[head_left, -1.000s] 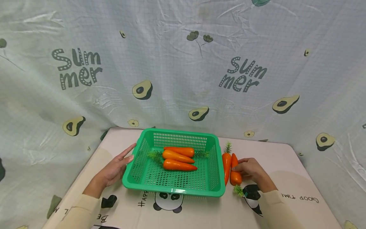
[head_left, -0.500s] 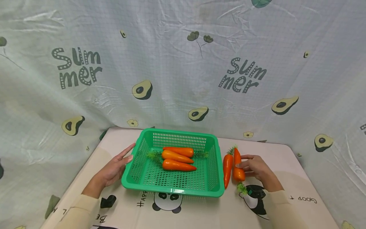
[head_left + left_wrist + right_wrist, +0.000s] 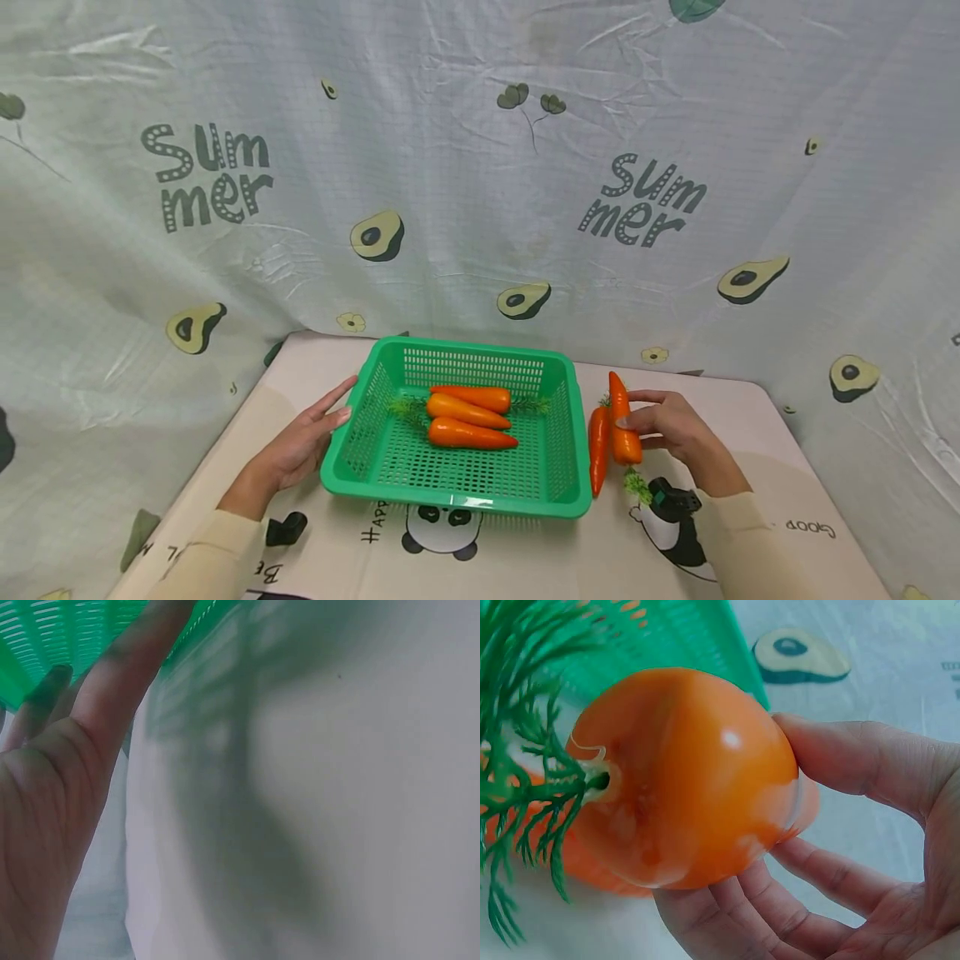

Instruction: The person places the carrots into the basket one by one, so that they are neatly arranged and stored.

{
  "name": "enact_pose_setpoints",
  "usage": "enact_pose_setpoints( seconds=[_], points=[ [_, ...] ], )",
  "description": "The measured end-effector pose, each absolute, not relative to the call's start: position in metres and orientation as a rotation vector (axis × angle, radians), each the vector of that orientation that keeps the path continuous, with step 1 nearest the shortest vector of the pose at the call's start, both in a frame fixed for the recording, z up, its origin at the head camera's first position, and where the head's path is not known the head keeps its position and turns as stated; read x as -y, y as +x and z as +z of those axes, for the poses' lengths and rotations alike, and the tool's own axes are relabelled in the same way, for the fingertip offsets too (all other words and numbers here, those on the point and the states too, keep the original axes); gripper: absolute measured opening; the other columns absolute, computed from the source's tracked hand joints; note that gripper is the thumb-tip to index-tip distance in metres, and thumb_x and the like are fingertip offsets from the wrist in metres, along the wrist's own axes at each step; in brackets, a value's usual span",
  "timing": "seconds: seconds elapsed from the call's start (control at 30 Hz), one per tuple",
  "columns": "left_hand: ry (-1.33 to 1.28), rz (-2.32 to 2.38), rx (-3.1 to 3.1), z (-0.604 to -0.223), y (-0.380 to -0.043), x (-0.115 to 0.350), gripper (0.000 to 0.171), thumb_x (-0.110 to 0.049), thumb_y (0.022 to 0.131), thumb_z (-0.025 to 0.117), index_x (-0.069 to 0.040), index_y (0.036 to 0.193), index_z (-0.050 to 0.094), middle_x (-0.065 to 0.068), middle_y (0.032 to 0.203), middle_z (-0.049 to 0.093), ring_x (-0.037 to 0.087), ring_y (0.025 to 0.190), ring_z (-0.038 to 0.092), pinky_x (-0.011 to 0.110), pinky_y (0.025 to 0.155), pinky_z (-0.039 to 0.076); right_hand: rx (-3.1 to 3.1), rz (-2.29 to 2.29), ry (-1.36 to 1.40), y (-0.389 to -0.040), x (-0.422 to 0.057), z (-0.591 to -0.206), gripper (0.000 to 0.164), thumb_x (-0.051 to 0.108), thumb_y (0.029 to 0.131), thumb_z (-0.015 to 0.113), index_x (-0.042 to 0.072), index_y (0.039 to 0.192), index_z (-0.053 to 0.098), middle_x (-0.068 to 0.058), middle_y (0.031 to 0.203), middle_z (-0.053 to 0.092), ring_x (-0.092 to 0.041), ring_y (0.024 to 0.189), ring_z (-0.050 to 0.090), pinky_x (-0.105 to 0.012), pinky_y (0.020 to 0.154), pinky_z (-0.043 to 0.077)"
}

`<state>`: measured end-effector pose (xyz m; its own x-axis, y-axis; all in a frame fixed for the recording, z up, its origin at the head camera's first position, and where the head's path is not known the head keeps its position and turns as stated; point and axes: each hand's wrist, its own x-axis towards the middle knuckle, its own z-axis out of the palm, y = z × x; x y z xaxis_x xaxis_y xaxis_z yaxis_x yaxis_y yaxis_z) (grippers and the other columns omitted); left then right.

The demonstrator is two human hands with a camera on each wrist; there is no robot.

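A carrot [image 3: 625, 433] with a green leafy top is held in my right hand [image 3: 671, 429], its thick end toward me. The right wrist view shows thumb and fingers around the thick end of this carrot [image 3: 682, 780]. Just left of it lies another carrot [image 3: 599, 450], beside the green plastic basket [image 3: 465, 501]. Inside the basket are three carrots [image 3: 472, 432] lying crosswise. My left hand [image 3: 300, 442] rests with extended fingers against the basket's left side. From the left wrist, the fingers [image 3: 112, 682] of that hand touch the basket wall [image 3: 67, 630].
The table [image 3: 547, 567] has a pale printed cover with a panda picture [image 3: 441, 529]. A hanging cloth [image 3: 450, 167] with avocado prints stands behind and along both sides. A black device [image 3: 671, 500] is at my right wrist, and another black piece [image 3: 287, 528] near the left.
My right hand has taken hold of the right-hand carrot and lifted it, moving it slightly away from me. The neighbouring carrot has shifted a little. My left hand and the basket stay put.
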<state>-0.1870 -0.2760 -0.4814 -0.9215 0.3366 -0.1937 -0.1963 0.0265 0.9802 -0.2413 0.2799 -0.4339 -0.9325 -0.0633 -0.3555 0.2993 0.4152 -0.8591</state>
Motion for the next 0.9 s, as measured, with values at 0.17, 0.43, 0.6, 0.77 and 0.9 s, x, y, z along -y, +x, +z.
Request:
enact_pose_setpoints(
  seconds=[0.17, 0.43, 0.6, 0.77, 0.9],
  points=[
    [0.154, 1.949, -1.937, -0.482, -0.188, 0.276, 0.070, -0.035, 0.113, 0.045, -0.031, 0.169, 0.003, -0.006, 0.144, 0.052, 0.013, 0.119, 0.065, 0.036, 0.092, 0.057, -2.328, -1.546, 0.120, -0.244, -0.270, -0.424, 0.074, 0.014, 0.088, 0.078, -0.008, 0.151, 0.045, -0.016, 0.117, 0.072, -0.022, 0.088, 0.075, -0.047, 0.085, 0.063],
    [0.160, 1.940, -1.948, -0.482, -0.189, 0.277, 0.070, -0.035, 0.113, 0.044, -0.031, 0.169, 0.003, -0.008, 0.142, 0.053, 0.012, 0.119, 0.065, 0.036, 0.092, 0.057, -2.324, -1.555, 0.025, -0.249, -0.258, -0.411, 0.074, 0.011, 0.088, 0.078, -0.008, 0.151, 0.045, -0.008, 0.106, 0.077, -0.022, 0.089, 0.075, -0.046, 0.084, 0.063],
    [0.155, 1.937, -1.952, -0.482, -0.189, 0.277, 0.070, -0.035, 0.113, 0.044, -0.031, 0.169, 0.003, -0.009, 0.141, 0.053, 0.013, 0.118, 0.064, 0.037, 0.092, 0.057, -2.306, -1.545, -0.028, -0.251, -0.249, -0.405, 0.076, 0.010, 0.087, 0.079, -0.007, 0.153, 0.044, -0.009, 0.107, 0.075, -0.021, 0.088, 0.075, -0.045, 0.082, 0.063],
    [0.153, 1.935, -1.955, -0.483, -0.189, 0.276, 0.070, -0.036, 0.113, 0.044, -0.030, 0.169, 0.003, -0.002, 0.147, 0.052, 0.013, 0.120, 0.064, 0.037, 0.093, 0.057, -2.282, -1.539, -0.069, -0.254, -0.239, -0.398, 0.076, 0.009, 0.087, 0.079, -0.007, 0.153, 0.045, -0.007, 0.102, 0.075, -0.020, 0.084, 0.075, -0.044, 0.081, 0.064],
    [0.143, 1.927, -1.970, -0.481, -0.189, 0.276, 0.070, -0.037, 0.113, 0.045, -0.030, 0.169, 0.004, 0.005, 0.151, 0.049, 0.013, 0.119, 0.063, 0.036, 0.093, 0.056, -2.270, -1.526, -0.094, -0.256, -0.230, -0.393, 0.075, 0.008, 0.086, 0.079, -0.006, 0.152, 0.047, -0.005, 0.100, 0.075, -0.019, 0.083, 0.073, -0.043, 0.082, 0.063]
  ],
)
